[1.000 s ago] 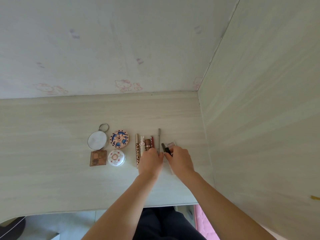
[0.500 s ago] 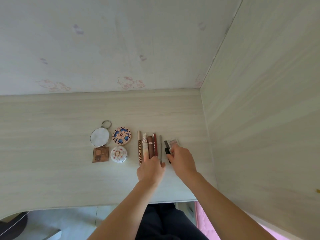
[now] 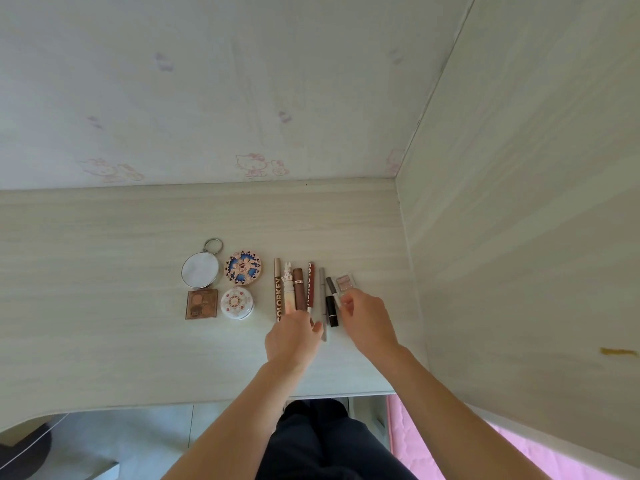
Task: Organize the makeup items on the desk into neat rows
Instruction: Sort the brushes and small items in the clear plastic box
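Observation:
On the pale wood desk [image 3: 104, 341], four compacts form a block at left: a round mirror with a key ring [image 3: 201, 271], a blue patterned round compact [image 3: 243, 267], a square eyeshadow palette [image 3: 202, 304] and a white round compact [image 3: 237, 303]. To their right, side by side, lie a Colorkey tube [image 3: 278, 292], a rabbit-topped lipstick [image 3: 288, 287], a brown tube [image 3: 299, 289], a red-brown tube [image 3: 310, 284], a grey pencil [image 3: 323, 299] and a black lipstick [image 3: 331, 308]. My left hand [image 3: 294, 337] touches the tubes' near ends. My right hand [image 3: 367, 320] has loosely curled fingers at a small pink case [image 3: 344, 284].
The desk sits in a corner, with a wall with faint cartoon stickers [image 3: 252, 166] behind and a wood side panel [image 3: 519, 237] on the right. The desk's near edge [image 3: 207, 403] runs just above my dark-trousered legs [image 3: 329, 441]. A pink mat [image 3: 519, 455] lies at lower right.
The black lipstick has left my right hand and lies beside the grey pencil. The pencil has slid toward me. My left hand has drawn back to the tubes' near ends.

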Motion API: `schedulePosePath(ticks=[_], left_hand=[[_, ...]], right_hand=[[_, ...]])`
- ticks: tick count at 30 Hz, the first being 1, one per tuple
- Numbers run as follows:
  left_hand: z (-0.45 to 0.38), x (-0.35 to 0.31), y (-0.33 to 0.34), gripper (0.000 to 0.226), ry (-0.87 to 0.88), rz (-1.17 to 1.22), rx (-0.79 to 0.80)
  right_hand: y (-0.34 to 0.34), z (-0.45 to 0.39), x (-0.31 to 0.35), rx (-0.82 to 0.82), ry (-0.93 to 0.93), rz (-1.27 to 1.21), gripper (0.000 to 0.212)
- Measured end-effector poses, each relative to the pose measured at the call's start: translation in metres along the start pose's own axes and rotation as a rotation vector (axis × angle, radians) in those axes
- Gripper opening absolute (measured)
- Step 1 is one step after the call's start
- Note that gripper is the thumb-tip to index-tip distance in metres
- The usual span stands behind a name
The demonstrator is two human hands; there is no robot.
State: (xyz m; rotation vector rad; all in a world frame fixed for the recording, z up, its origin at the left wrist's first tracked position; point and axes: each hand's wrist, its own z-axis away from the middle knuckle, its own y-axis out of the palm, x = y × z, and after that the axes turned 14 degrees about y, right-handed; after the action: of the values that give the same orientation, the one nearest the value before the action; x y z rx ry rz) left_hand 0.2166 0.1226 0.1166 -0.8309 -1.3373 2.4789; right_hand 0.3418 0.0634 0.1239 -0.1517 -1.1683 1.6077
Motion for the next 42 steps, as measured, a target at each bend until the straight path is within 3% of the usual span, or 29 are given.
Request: schedulePosePath(ticks=[7, 16, 22, 33, 42], left_hand=[[0.009, 0.003, -0.022, 0.023, 0.112, 0.04, -0.167], [0.024, 0.013, -0.02, 0.021, 0.611, -0.218, -0.293], [0.028, 0.021, -0.018, 0.038, 0.808, -0.277, -0.262], [0.022, 0.054, -0.011, 0.046, 1.123, -0.413, -0.076], [0.048, 0.021, 0.007, 0.05, 1.423, -0.449, 0.054]], right_hand=[[-0.01, 0.017, -0.006, 0.001, -0.133, 0.159, 0.026], [-0.002, 0.052, -0.02, -0.085, -0.134, 0.439, 0.051], [0.022, 0.073, -0.031, -0.273, -0.043, 0.352, 0.049], [0.083, 0.126, -0.027, -0.379, 0.265, 0.234, 0.05], [0.088, 0.195, -0.034, -0.548, 0.488, 0.052, 0.051]])
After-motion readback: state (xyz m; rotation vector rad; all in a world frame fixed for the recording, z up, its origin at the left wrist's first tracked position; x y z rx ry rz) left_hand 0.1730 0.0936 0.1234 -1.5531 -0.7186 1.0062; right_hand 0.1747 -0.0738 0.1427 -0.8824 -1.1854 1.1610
